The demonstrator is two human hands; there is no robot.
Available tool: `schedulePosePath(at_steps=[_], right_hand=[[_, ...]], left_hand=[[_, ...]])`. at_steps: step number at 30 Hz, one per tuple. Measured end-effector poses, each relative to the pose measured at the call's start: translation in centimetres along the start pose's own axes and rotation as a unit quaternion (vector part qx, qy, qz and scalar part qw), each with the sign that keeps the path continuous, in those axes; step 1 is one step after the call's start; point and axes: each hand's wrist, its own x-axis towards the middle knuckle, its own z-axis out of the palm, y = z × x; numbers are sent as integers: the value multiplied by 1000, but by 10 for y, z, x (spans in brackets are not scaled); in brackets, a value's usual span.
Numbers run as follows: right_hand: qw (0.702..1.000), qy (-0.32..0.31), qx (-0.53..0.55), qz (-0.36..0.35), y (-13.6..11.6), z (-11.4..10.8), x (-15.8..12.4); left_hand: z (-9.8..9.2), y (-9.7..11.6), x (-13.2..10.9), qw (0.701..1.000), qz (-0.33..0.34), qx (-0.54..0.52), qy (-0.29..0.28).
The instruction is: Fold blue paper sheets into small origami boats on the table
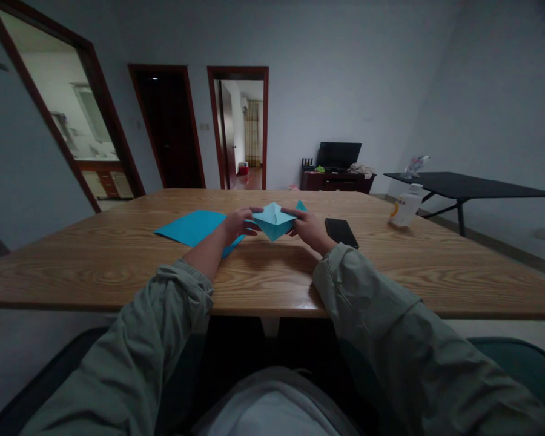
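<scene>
Between my two hands, just above the wooden table (pixel 263 281), is a piece of folded light-blue paper (pixel 273 224), an origami shape with a raised peak in its middle and a point toward me. My left hand (pixel 240 224) pinches its left corner. On the other side my right hand (pixel 309 229) grips the right corner, its index finger lying along the top. A small blue tip (pixel 301 205) shows behind my right fingers; I cannot tell whether it belongs to the same paper. Flat blue paper sheets (pixel 193 226) lie under and beside my left forearm.
A black phone-like slab (pixel 341 232) lies right of my right hand. Farther right stands a translucent plastic bottle (pixel 406 207). Beyond the table are a black folding table (pixel 472 184), a cabinet (pixel 333 181) with a screen (pixel 339 155), and doorways.
</scene>
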Motion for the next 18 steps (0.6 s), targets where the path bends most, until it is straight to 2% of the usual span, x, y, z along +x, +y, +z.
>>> schedulePosePath(at_steps=[2,5,9,12,18], right_hand=[[1000,-12,24,15,-2,0,-1],[995,-27,82,49,-6,0,-3],[986,-19,152,65,-9,0,-4],[990,-5,128,54,-7,1,-4],[997,3,79,15,-5,1,-2]], left_hand=[[-1,0,0,1000,7,-13,-1],[-1,-3,2,999,18,30,25],[1,-7,6,995,67,61,41],[1,-7,6,993,94,54,46],[-3,-6,5,993,77,71,49]])
